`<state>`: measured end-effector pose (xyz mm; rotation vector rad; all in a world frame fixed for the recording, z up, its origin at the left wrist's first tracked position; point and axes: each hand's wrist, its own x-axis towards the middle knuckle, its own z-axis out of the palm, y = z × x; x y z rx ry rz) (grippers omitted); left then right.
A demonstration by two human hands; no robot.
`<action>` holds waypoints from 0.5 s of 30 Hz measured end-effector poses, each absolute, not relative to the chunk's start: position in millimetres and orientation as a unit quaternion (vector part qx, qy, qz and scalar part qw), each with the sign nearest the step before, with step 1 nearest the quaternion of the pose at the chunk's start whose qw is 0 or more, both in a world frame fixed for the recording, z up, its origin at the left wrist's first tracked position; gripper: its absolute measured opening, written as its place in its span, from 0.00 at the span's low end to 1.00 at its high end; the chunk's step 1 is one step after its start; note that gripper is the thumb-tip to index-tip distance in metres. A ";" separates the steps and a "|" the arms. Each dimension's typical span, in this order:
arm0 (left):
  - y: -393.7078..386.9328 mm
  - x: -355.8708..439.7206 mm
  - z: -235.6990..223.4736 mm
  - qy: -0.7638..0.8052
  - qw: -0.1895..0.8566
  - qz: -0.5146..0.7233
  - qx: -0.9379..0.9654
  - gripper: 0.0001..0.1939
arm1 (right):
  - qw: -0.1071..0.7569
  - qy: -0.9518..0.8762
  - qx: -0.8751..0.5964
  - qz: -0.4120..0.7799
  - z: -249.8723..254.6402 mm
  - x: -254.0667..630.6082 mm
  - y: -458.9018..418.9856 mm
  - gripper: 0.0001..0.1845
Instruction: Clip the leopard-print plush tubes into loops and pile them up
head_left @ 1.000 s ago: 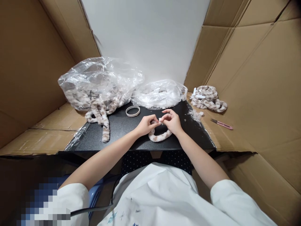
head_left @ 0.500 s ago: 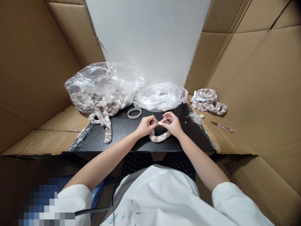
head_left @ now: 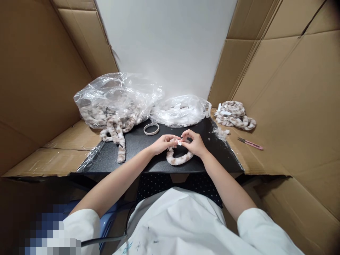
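Close to the table's front edge, my left hand and my right hand come together over a furry strip, white with brownish spots, bent into a loop. Both hands are closed in a pinch where the strip's ends meet. A small white tag shows between the fingertips, with a bit of something dark just above it. Fingers hide the join itself. Behind my left hand lies a roll of pale tape, apart from both hands.
A big clear bag of furry strips stands at the left, some spilling onto the black table. Another clear bag holds white pieces. Right are stacked furry loops and pink thread snips. Cardboard walls flank the table.
Both hands have shifted slightly down towards me, the left fingers stretching further across the join. More of the loop shows below them, and the white tag has tilted.
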<state>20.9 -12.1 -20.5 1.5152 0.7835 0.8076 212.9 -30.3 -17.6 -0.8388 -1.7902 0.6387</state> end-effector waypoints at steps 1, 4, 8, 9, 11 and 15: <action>-11.8 20.4 -20.7 0.342 0.570 0.338 0.666 0.21 | 0.508 -0.743 -0.348 0.263 -17.7 212.8 -30.6 0.11; -10.2 20.9 -23.4 0.359 0.512 0.337 0.704 0.20 | 0.509 -0.741 -0.355 0.259 -19.3 212.9 -29.8 0.11; -10.3 25.0 -25.6 0.368 0.505 0.372 0.687 0.19 | 0.501 -0.739 -0.365 0.263 -22.2 214.5 -27.2 0.11; -11.0 25.8 -25.2 0.370 0.515 0.374 0.677 0.19 | 0.494 -0.741 -0.367 0.267 -22.2 215.1 -26.7 0.10; -12.5 26.6 -23.6 0.371 0.544 0.368 0.656 0.19 | 0.476 -0.750 -0.367 0.277 -20.9 216.2 -26.6 0.11; -13.7 24.6 -20.6 0.354 0.604 0.350 0.622 0.16 | 0.451 -0.769 -0.342 0.296 -15.6 217.1 -28.3 0.16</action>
